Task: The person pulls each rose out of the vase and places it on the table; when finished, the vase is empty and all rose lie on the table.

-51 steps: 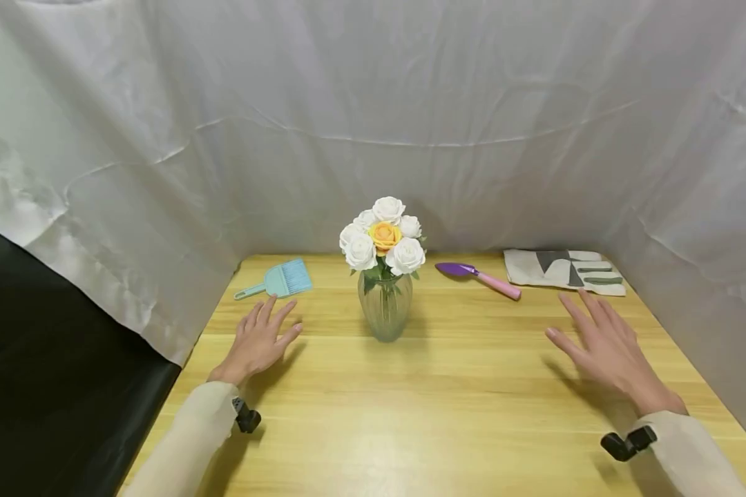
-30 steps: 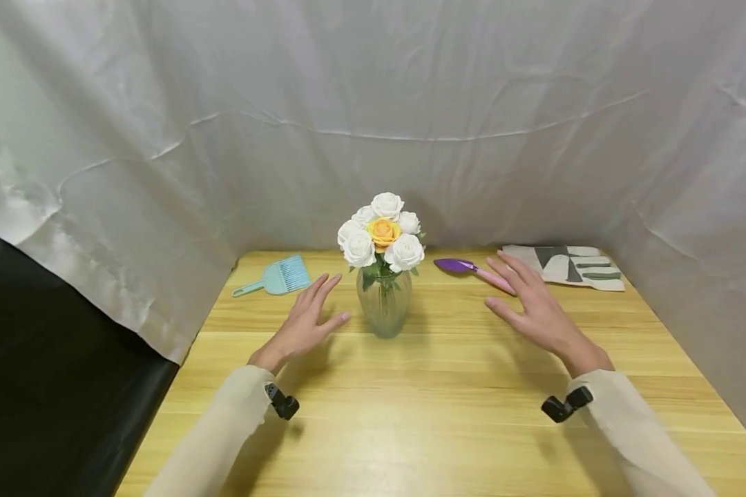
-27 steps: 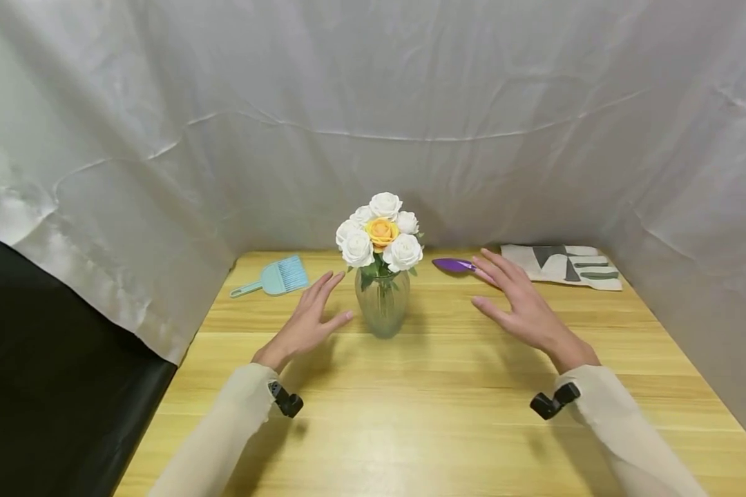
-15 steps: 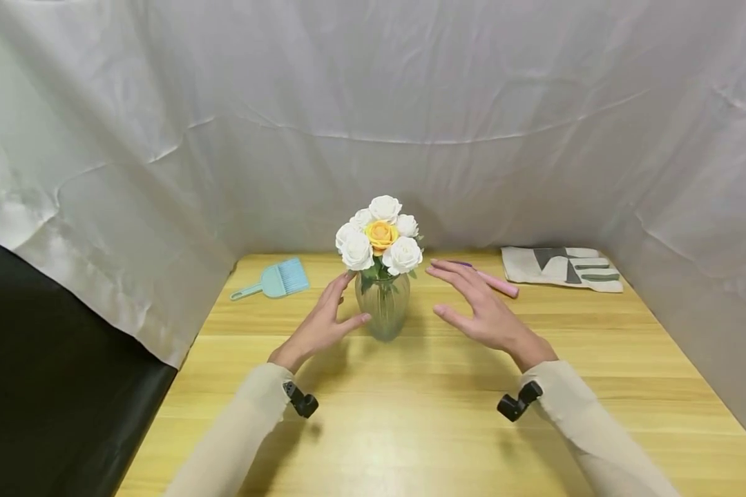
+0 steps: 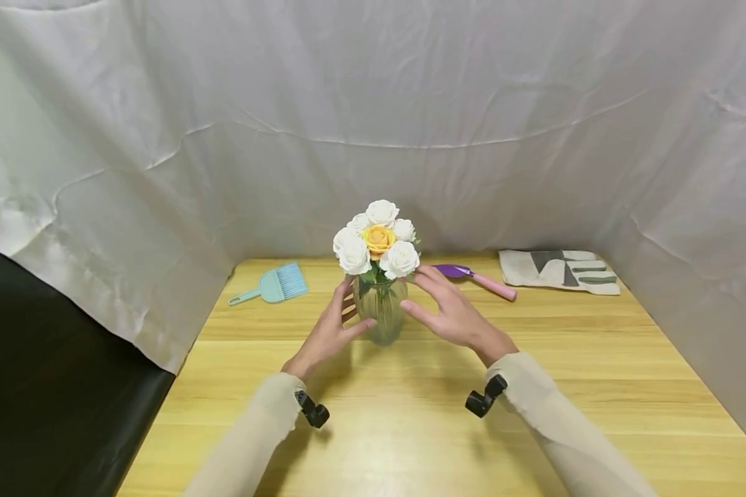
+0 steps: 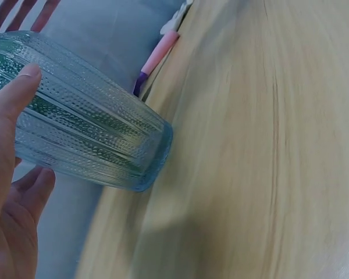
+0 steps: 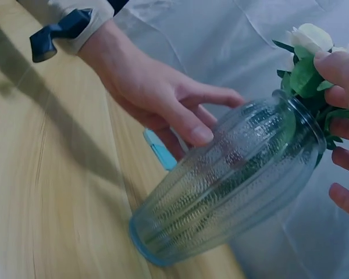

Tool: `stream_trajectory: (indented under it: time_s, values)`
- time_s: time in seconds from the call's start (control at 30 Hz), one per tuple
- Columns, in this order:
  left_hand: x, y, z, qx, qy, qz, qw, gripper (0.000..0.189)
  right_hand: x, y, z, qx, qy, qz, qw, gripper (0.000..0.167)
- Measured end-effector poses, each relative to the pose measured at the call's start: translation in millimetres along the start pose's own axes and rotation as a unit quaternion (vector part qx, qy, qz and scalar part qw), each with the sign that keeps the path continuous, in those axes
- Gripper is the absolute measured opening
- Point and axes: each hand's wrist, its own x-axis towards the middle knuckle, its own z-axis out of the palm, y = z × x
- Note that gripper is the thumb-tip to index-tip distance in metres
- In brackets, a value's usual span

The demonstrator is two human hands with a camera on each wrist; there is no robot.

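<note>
A ribbed clear glass vase [image 5: 382, 310] stands upright on the wooden table, holding several white roses [image 5: 352, 255] around one yellow rose [image 5: 379, 240]. My left hand [image 5: 329, 331] is at the vase's left side, its thumb in front of the glass and its fingers beside and partly behind it. Whether it touches the glass is hard to tell. On the other side, my right hand [image 5: 450, 310] has its fingers spread by the vase's neck, below the flowers. In the right wrist view the left hand [image 7: 163, 93] straddles the vase [image 7: 221, 180] with loosely extended fingers.
A light blue dustpan with a brush [image 5: 275, 283] lies at the back left. A purple trowel with a pink handle [image 5: 479, 276] lies behind the right hand. Folded gloves [image 5: 556, 270] lie at the back right. Grey fabric [image 5: 503, 172] hangs around the table.
Both hands have moved inward from the table's sides to either side of the vase. The vase and flowers stay standing in the same place.
</note>
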Motion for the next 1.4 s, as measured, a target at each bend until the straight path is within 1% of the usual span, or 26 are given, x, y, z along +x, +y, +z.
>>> stream_trajectory:
  time_s: [0.2,0.33,0.47,0.63,0.83,0.97,1.07,1.27,1.37,1.4]
  values:
    - [-1.0,-2.3,3.1,-0.019,0.006,-0.023,0.9995,0.103,6.3,-2.9,5.9,0.039,0.020,0.013,0.9989,0.060]
    - [0.2,-2.8,4.4,-0.021,0.004,-0.030,0.9993,0.102,8.1,-2.7,8.1,0.059,0.048,0.006,0.9971,0.056]
    - [0.5,-1.5,4.8,-0.020,0.007,-0.041,0.9990,0.101,9.6,-1.8,9.8,0.069,0.079,-0.014,0.9944,0.051]
    - [0.1,-0.5,5.2,-0.021,0.008,-0.057,0.9981,0.101,12.0,-1.2,11.1,0.089,0.135,-0.043,0.9860,0.042]
    - [-1.3,-0.3,5.6,-0.025,0.012,-0.062,0.9977,0.101,18.7,-7.8,6.5,0.111,0.191,-0.060,0.9734,0.030]
    - [-1.4,-0.3,5.4,-0.023,0.016,-0.062,0.9977,0.101,26.7,-17.1,-2.0,0.156,0.232,-0.071,0.9576,0.027]
    - [-1.6,0.0,4.8,-0.021,0.018,-0.062,0.9977,0.100,33.3,-22.9,-9.2,0.203,0.263,-0.088,0.9393,0.028]
    - [-3.1,-0.6,3.9,-0.020,0.021,-0.067,0.9973,0.100,46.5,-32.4,-24.8,0.255,0.333,-0.092,0.9030,0.025]
    - [-3.5,-1.3,3.4,-0.021,0.022,-0.071,0.9970,0.100,54.2,-37.3,-34.9,0.268,0.352,-0.099,0.8913,0.023]
    - [-3.6,-1.7,3.3,-0.022,0.023,-0.072,0.9969,0.100,56.4,-38.8,-37.9,0.269,0.356,-0.102,0.8892,0.023]
